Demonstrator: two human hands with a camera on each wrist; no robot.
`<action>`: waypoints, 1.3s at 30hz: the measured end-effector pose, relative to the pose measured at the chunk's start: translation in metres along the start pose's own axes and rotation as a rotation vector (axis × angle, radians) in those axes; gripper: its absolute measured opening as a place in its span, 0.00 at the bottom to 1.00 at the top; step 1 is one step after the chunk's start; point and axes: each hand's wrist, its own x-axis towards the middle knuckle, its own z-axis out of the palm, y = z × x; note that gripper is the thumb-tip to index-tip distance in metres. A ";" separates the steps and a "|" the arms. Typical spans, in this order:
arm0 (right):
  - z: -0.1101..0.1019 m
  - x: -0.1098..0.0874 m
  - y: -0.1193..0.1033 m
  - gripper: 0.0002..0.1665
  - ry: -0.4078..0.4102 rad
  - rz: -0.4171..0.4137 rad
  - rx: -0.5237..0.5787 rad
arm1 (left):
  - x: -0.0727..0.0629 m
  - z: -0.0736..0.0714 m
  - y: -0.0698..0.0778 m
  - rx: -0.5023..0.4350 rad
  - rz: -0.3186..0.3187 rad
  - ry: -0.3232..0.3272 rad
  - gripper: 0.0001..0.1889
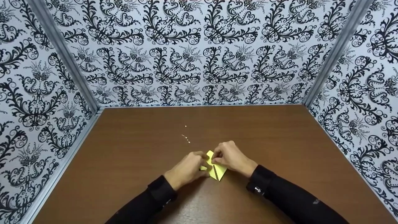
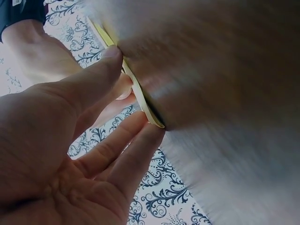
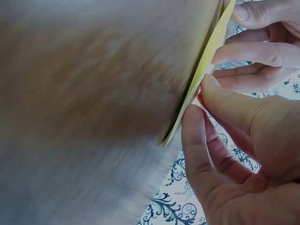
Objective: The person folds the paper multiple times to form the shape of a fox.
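Observation:
A small piece of folded yellow paper (image 1: pixel 220 171) lies on the brown table, a narrow slit between two flaps pointing toward the person. My left hand (image 1: pixel 191 168) is at its left side, thumb and fingertips spread and pressing on it. From the right, my right hand (image 1: pixel 233 157) bends over the upper middle of the paper, thumb and forefinger pinching at its surface. Edge-on, the yellow paper (image 2: pixel 136 86) meets the left thumb and fingertips in the left wrist view. The right wrist view has the right thumb (image 3: pixel 229 98) close beside the forefinger, both at the paper.
Several tiny white bits (image 1: pixel 186 137) are scattered on the brown table (image 1: pixel 140 130) beyond the left hand. Walls with black-and-white scroll patterns (image 1: pixel 192 62) enclose the table at the back and both sides, with grey metal posts (image 1: pixel 323 71) at the corners.

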 end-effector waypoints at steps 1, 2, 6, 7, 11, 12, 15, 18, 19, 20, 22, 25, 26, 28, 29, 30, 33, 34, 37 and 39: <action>0.000 0.000 0.000 0.06 0.004 0.000 -0.007 | 0.001 0.000 0.000 -0.001 0.003 0.004 0.10; 0.000 0.001 0.000 0.07 0.009 0.002 -0.017 | 0.001 0.000 0.000 0.000 0.005 0.007 0.10; 0.002 0.001 -0.001 0.07 0.013 0.013 -0.045 | 0.000 -0.001 0.001 -0.014 0.000 0.011 0.10; 0.002 0.001 -0.002 0.08 0.012 0.016 -0.049 | 0.000 -0.001 0.000 -0.017 -0.004 0.010 0.10; 0.004 0.001 -0.003 0.09 0.015 0.025 -0.059 | -0.002 -0.002 -0.004 -0.035 -0.006 0.012 0.11; 0.004 0.001 -0.003 0.09 0.017 0.025 -0.056 | -0.002 -0.003 -0.006 -0.035 -0.002 0.013 0.12; 0.004 0.002 -0.004 0.10 0.025 0.022 -0.047 | -0.001 -0.007 -0.014 -0.058 -0.006 0.027 0.13; 0.004 0.002 -0.004 0.10 0.033 0.018 -0.050 | 0.004 -0.010 -0.023 -0.079 0.000 0.062 0.09; 0.004 0.002 -0.004 0.10 0.035 0.017 -0.055 | 0.006 -0.011 -0.025 -0.084 0.000 0.072 0.07; 0.004 0.001 -0.004 0.10 0.037 0.018 -0.060 | 0.008 -0.012 -0.028 -0.085 0.002 0.081 0.06; 0.004 0.001 -0.004 0.09 0.039 0.021 -0.065 | 0.014 -0.013 -0.033 -0.071 0.007 0.092 0.05; 0.004 0.001 -0.004 0.09 0.038 0.033 -0.071 | 0.021 -0.013 -0.039 -0.054 0.021 0.080 0.05; 0.005 0.001 -0.004 0.09 0.038 0.038 -0.072 | 0.024 -0.012 -0.041 -0.049 0.028 0.071 0.05; 0.005 0.001 -0.005 0.09 0.033 0.046 -0.073 | 0.028 -0.011 -0.043 -0.036 0.045 0.051 0.05; 0.005 0.001 -0.005 0.09 0.032 0.048 -0.075 | 0.029 -0.010 -0.044 -0.034 0.051 0.039 0.05; 0.005 0.001 -0.005 0.09 0.031 0.047 -0.074 | 0.031 -0.010 -0.045 -0.032 0.055 0.025 0.06; 0.004 0.000 -0.004 0.09 0.033 0.044 -0.073 | 0.034 -0.010 -0.045 -0.017 0.065 -0.001 0.06; 0.005 0.001 -0.004 0.09 0.034 0.040 -0.071 | 0.035 -0.010 -0.045 -0.007 0.070 -0.009 0.06; 0.005 0.001 -0.004 0.09 0.038 0.037 -0.068 | 0.035 -0.012 -0.044 0.045 0.091 -0.028 0.05; 0.005 0.002 -0.004 0.10 0.037 0.040 -0.064 | 0.034 -0.012 -0.043 0.099 0.114 -0.036 0.04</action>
